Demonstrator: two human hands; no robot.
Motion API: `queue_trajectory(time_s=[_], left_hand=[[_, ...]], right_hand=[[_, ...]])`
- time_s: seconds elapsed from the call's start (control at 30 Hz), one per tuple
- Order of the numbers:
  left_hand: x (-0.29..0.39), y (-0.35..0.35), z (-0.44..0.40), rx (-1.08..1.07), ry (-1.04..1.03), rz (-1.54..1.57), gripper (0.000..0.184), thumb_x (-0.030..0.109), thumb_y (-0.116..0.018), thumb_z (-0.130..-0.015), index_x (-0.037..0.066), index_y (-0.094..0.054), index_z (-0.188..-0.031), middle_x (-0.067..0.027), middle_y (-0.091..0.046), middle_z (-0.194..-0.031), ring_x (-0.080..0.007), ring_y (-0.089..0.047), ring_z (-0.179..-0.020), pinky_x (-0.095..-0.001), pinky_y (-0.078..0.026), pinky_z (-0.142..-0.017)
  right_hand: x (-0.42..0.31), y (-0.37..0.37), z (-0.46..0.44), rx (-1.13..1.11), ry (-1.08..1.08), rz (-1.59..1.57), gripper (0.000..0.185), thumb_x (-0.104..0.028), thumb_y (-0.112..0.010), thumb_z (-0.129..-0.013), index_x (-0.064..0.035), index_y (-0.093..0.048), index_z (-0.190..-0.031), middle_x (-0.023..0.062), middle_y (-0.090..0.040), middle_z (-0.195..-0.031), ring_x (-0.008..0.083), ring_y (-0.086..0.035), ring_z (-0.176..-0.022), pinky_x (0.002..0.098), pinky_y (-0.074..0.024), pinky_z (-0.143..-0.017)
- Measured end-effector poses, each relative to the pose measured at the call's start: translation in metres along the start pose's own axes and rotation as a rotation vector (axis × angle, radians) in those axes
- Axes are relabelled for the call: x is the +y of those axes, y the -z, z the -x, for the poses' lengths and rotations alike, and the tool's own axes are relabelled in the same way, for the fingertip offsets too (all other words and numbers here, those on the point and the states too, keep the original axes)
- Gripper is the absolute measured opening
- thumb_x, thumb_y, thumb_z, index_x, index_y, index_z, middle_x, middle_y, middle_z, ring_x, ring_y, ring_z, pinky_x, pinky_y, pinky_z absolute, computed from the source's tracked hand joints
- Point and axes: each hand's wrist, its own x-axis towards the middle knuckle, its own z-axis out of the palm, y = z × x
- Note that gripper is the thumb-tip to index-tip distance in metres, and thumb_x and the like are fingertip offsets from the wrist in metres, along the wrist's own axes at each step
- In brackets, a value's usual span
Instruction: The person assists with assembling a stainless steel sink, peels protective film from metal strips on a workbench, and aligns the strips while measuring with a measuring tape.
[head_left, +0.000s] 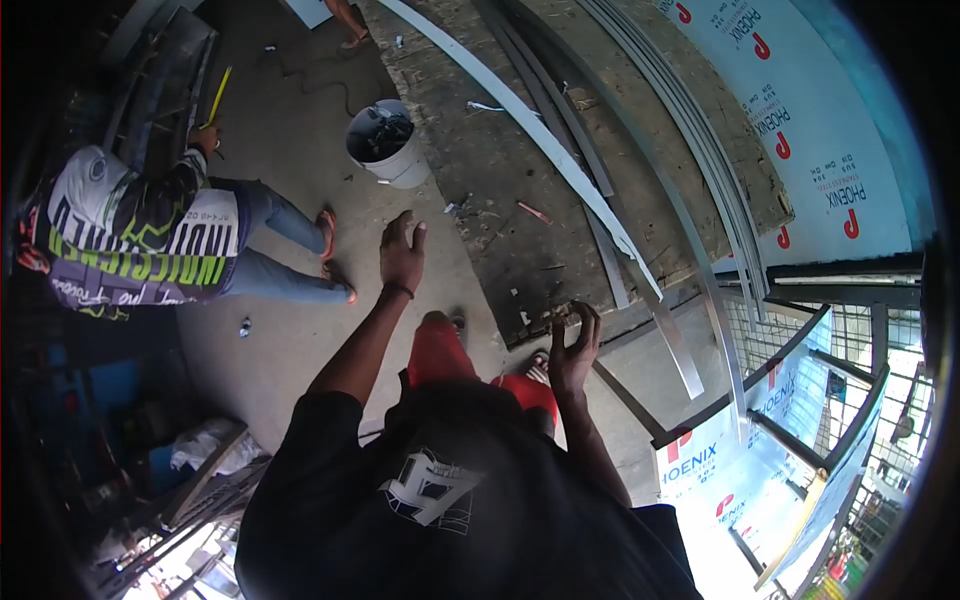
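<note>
My left hand (pixel 402 258) hovers over the concrete floor, below a white bucket (pixel 402 170) with dark scraps in it. Its fingers point forward with the thumb apart, and it holds nothing. By the near corner of the worn wooden table (pixel 470 190) is my right hand (pixel 574 352), its fingers bent and spread from the thumb with nothing visible between them. A long strip with peeling white film (pixel 560 150) lies along the table, its bare metal end jutting past the edge, to the right of my right hand.
Several long metal bars (pixel 690 130) lie along the table. Sheets with PHOENIX-printed film stand at the right (pixel 830 130) and lower right (pixel 690 460). A co-worker (pixel 150 230) at the left holds a yellow tape measure (pixel 220 95). Another person's leg (pixel 350 22) shows at the top.
</note>
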Motion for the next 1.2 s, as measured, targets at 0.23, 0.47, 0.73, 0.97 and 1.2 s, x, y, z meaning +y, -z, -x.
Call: queue_trajectory(time_s=[0.23,0.47,0.73,0.97,1.2], left_hand=[[-0.111,0.016,0.003,-0.014,0.164,0.091,0.034,0.029,-0.059,-0.102,0.002,-0.064,-0.122,-0.0176,-0.068,-0.111,-0.0329,-0.066,-0.103,-0.0416,-0.052,-0.094],[-0.068,0.003,-0.090,-0.361,-0.431,0.257,0.041,0.029,-0.071,-0.091,0.007,-0.061,-0.126,-0.0120,-0.064,-0.120,-0.0323,-0.059,-0.114,-0.0478,-0.044,-0.100],[0.003,-0.049,-0.196,-0.445,-0.775,0.255,0.055,0.030,-0.070,-0.091,0.004,-0.052,-0.136,-0.0152,-0.054,-0.135,-0.0330,-0.049,-0.128,-0.0492,-0.037,-0.111],[0.027,-0.093,-0.220,-0.447,-0.776,-0.015,0.072,0.037,-0.073,-0.090,0.008,-0.043,-0.148,-0.0171,-0.044,-0.148,-0.0384,-0.043,-0.134,-0.0548,-0.035,-0.111],[0.114,-0.127,-0.338,-0.584,-1.337,-0.379,0.098,0.065,-0.070,-0.080,0.016,-0.032,-0.157,-0.0099,-0.032,-0.161,-0.0316,-0.031,-0.148,-0.0631,-0.024,-0.116]], right_hand=[[0.040,-0.048,0.004,0.530,-0.472,0.261,0.071,-0.037,-0.074,-0.093,0.0003,-0.042,-0.144,0.0270,-0.041,-0.139,0.0436,-0.043,-0.129,0.0575,-0.0389,-0.107],[0.045,-0.131,-0.006,0.712,-1.107,0.551,0.102,-0.081,-0.047,-0.089,0.0029,-0.039,-0.146,0.0279,-0.050,-0.133,0.0412,-0.050,-0.127,0.0564,-0.0418,-0.102],[0.012,-0.150,-0.032,0.729,-1.220,0.861,0.103,-0.085,-0.038,-0.088,0.0031,-0.041,-0.141,0.0240,-0.055,-0.124,0.0397,-0.057,-0.118,0.0537,-0.0445,-0.097],[-0.001,-0.157,-0.039,0.672,-1.295,0.772,0.105,-0.081,-0.039,-0.091,0.0064,-0.031,-0.149,0.0252,-0.049,-0.131,0.0401,-0.052,-0.122,0.0503,-0.0399,-0.102],[-0.008,-0.159,-0.034,0.679,-1.346,0.619,0.103,-0.075,-0.048,-0.092,0.0036,-0.025,-0.154,0.0252,-0.043,-0.144,0.0386,-0.042,-0.135,0.0496,-0.0318,-0.113]])
